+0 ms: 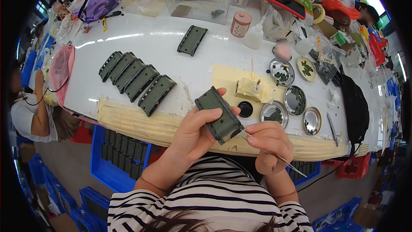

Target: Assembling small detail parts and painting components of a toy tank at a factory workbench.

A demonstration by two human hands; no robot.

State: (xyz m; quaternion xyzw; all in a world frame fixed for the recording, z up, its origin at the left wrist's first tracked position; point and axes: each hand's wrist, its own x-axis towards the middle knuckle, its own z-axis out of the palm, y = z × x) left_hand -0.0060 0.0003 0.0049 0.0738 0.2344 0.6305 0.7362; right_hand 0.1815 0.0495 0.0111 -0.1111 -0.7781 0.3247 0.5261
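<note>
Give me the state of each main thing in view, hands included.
Left hand: gripping green curved part
Green curved part: held, tilted
Right hand: pinching thin clear stick
Thin clear stick: tip near the part's edge
Four matching parts: lying side by side
Lone part: lying apart
Metal dishes: uncovered
Pink canister: lidded, upright
White squeeze bottle: upright
Red-edged phone: screen dark
Left blue crate: holding similar parts

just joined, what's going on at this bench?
A person's left hand holds up a curved dark green part, while the right hand holds a thin clear rod, its tip close to the part's right end. Similar parts lie lined up on the left. Metal dishes with small dark pieces sit right of centre.
</note>
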